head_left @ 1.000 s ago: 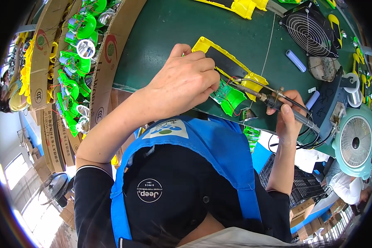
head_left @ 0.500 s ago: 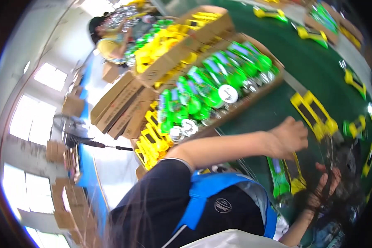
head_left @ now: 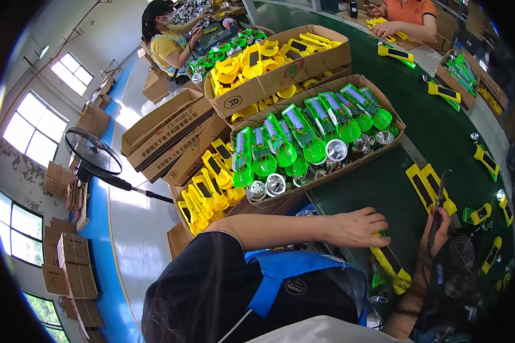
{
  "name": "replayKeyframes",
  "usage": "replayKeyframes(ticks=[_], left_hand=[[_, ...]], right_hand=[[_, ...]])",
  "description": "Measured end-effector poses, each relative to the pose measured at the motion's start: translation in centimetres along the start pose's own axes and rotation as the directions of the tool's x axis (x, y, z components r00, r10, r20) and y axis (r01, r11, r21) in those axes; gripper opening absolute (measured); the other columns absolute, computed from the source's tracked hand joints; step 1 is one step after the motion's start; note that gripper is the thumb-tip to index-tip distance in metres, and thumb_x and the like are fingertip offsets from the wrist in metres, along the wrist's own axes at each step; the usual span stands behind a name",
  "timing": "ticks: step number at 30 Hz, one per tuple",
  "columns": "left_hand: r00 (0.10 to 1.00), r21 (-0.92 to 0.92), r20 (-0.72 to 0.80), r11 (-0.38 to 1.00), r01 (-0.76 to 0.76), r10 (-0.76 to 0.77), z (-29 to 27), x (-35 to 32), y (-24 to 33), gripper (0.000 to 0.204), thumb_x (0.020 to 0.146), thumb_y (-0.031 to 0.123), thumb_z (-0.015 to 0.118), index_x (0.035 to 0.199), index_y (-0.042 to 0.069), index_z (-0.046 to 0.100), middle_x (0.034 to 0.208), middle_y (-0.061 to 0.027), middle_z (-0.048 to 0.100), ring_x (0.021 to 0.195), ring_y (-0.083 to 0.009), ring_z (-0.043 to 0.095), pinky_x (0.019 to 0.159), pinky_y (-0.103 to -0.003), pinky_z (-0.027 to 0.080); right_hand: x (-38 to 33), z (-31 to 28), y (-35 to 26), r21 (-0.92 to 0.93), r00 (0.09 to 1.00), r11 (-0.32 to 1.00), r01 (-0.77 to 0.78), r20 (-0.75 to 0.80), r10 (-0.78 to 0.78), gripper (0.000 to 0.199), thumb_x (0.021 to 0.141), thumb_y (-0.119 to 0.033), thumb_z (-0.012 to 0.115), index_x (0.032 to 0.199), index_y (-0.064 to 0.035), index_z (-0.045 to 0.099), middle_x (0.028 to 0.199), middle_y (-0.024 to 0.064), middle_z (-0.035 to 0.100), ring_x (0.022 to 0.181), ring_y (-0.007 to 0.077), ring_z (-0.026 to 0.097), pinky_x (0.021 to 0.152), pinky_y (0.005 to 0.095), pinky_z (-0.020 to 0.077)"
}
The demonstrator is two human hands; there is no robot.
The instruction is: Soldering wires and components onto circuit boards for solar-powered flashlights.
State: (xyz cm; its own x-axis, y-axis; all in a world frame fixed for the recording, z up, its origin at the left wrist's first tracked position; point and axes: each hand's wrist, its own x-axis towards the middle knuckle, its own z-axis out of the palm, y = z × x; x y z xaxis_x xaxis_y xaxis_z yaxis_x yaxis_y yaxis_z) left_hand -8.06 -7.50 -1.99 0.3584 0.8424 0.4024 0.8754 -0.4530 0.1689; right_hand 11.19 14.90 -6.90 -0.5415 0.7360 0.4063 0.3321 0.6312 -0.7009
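Head camera shows a slim, dark-panelled yellow casing (head_left: 387, 262).

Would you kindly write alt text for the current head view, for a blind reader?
A person's bare left hand touches a long yellow plastic casing over a dark green worktable; the right hand holds a slim dark tool. Beyond, a brown cardboard box holds bright green plastic parts.

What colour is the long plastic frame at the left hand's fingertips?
Mainly bright yellow; the frame by the left hand shows best in the head view.
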Motion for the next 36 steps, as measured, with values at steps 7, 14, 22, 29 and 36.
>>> replayKeyframes(ticks=[7,14,22,29,36], left_hand=[[0.99,0.068,0.126,0.995,-0.07,0.061,-1.2,0.0,0.1,0.046,0.087,0.016,0.049,0.133,0.024,0.05,0.107,-0.0087,0.056,0.1,-0.0251,0.053,0.081,-0.038,0.041],[0.922,-0.231,-0.202,0.931,0.284,-0.331,-2.3,4.7,-2.8,0.061,0.07,0.007,0.075,0.129,0.011,0.056,0.115,-0.0123,0.059,0.107,-0.033,0.053,0.093,-0.043,0.042],[0.789,-0.054,-0.307,0.837,0.544,-0.533,6.4,21.9,-15.2,0.057,0.07,0.008,0.078,0.122,0.011,0.056,0.105,-0.0145,0.063,0.099,-0.036,0.057,0.091,-0.045,0.043],[0.845,-0.036,-0.208,0.868,0.496,-0.492,9.4,22.2,-15.1,0.068,0.08,0.017,0.072,0.14,0.011,0.042,0.126,-0.0224,0.052,0.116,-0.0394,0.049,0.099,-0.047,0.041],[0.945,-0.249,-0.287,0.965,0.085,-0.157,0.9,10.0,2.4,0.055,0.069,0.009,0.071,0.121,0.009,0.054,0.126,-0.0143,0.051,0.124,-0.0354,0.045,0.098,-0.05,0.04]], right_hand=[[-7.9,-4.5,-0.8,0.111,0.991,0.992,0.066,-0.122,-0.052,0.035,0.084,0.005,0.064,0.115,-0.0042,0.051,0.103,0.016,0.061,0.088,0.0251,0.066,0.079,0.0339,0.0512],[-14.1,-6.7,-2.1,0.189,0.955,0.982,-0.015,-0.29,0.07,0.031,0.087,0.0,0.063,0.114,-0.0039,0.046,0.088,0.0143,0.064,0.079,0.0248,0.071,0.074,0.0317,0.0537],[-13.3,-7.5,-2.1,0.102,0.978,0.994,0.044,-0.209,-0.022,0.028,0.092,-0.011,0.062,0.113,-0.0037,0.047,0.085,0.0122,0.065,0.081,0.0234,0.071,0.07,0.0314,0.0542],[-13.8,-7.4,-1.0,0.117,0.981,0.993,-0.019,-0.188,0.041,0.028,0.092,-0.008,0.061,0.115,-0.0026,0.046,0.09,0.0129,0.065,0.082,0.0218,0.071,0.072,0.0314,0.0551],[-15.5,-6.1,0.8,0.406,0.957,0.914,-0.012,-0.26,0.128,0.039,0.092,-0.027,0.068,0.118,-0.0047,0.049,0.096,0.0118,0.062,0.088,0.0235,0.067,0.079,0.035,0.0534]])
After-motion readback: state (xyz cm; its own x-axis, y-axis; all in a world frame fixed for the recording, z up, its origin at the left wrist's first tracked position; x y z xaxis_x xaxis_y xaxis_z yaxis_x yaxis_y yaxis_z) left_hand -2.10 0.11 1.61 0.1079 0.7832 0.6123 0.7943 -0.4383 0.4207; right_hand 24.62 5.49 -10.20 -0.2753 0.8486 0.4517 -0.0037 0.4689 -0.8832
